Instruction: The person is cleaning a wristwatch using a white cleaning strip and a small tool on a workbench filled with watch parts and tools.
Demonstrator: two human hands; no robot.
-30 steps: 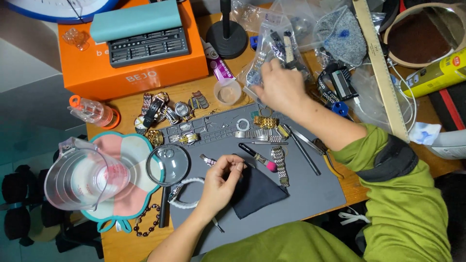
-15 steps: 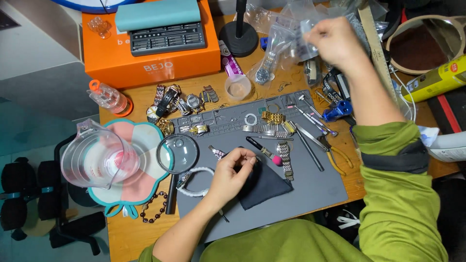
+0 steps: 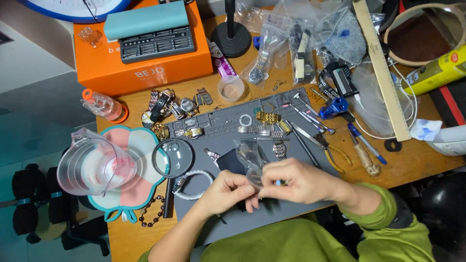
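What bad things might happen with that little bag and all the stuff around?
Both hands, left and right, pinch a small clear bag above the grey mat. Whatever is inside might spill and get lost among the watch bands. An elbow could also bump the clear jug near the desk's edge.

On the wooden desk (image 3: pixel 417 160) lie a grey work mat (image 3: pixel 228 131), an orange box (image 3: pixel 145 68) bearing a teal case (image 3: pixel 145 19), a magnifying glass (image 3: pixel 173 157), a clear measuring jug (image 3: pixel 94 165), a wooden ruler (image 3: pixel 381 68) and yellow-handled pliers (image 3: pixel 330 150).
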